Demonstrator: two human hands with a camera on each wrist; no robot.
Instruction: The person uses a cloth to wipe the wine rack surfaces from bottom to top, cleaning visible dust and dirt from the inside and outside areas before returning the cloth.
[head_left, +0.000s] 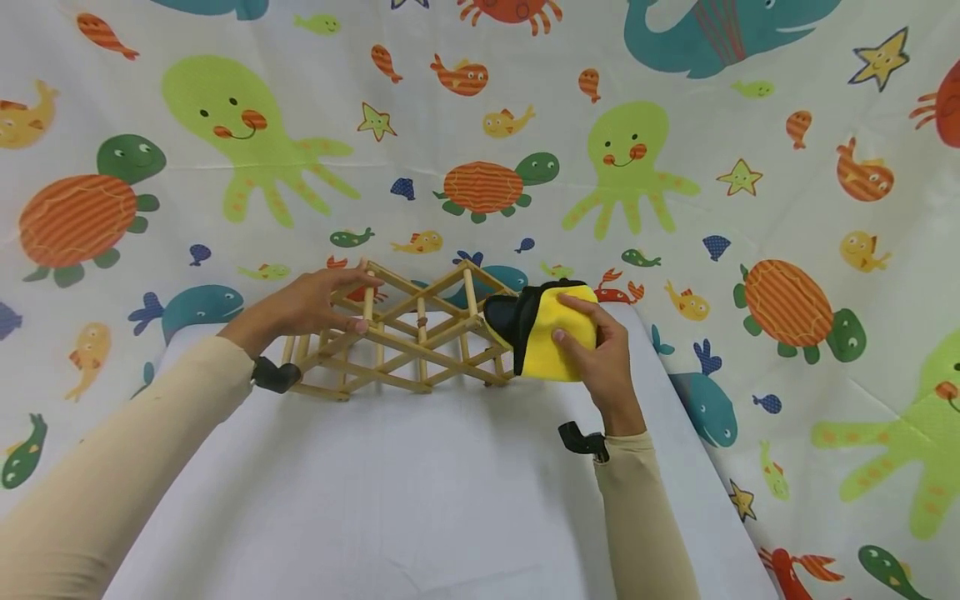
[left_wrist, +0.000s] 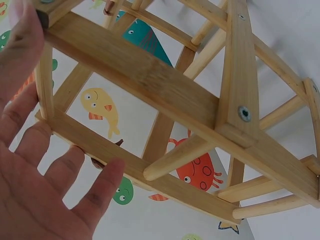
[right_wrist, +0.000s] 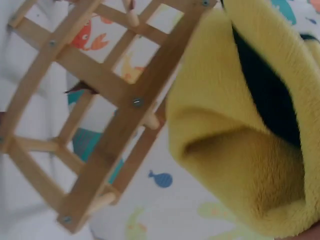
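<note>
A light wooden lattice rack (head_left: pixel 422 332) of crossed slats and round dowels stands expanded at the table's far side. My left hand (head_left: pixel 307 302) grips its upper left end. In the left wrist view, the thumb lies by the upper slat (left_wrist: pixel 140 75), while the fingers (left_wrist: pixel 62 172) reach along the lower slat. With fingers and thumb, my right hand (head_left: pixel 606 354) holds a fuzzy yellow cloth (head_left: pixel 553 337) with black trim at the rack's right end. Its black part (head_left: pixel 501 318) overlaps that end in the head view; contact cannot be told. The cloth (right_wrist: pixel 215 95) looks folded from the right wrist.
The rack stands on a table with a white cover (head_left: pixel 390 483). Behind and beside the table hangs a white curtain (head_left: pixel 525 83) printed with sea animals. A black wrist strap piece (head_left: pixel 276 375) is on the left sleeve, another (head_left: pixel 581 439) on the right.
</note>
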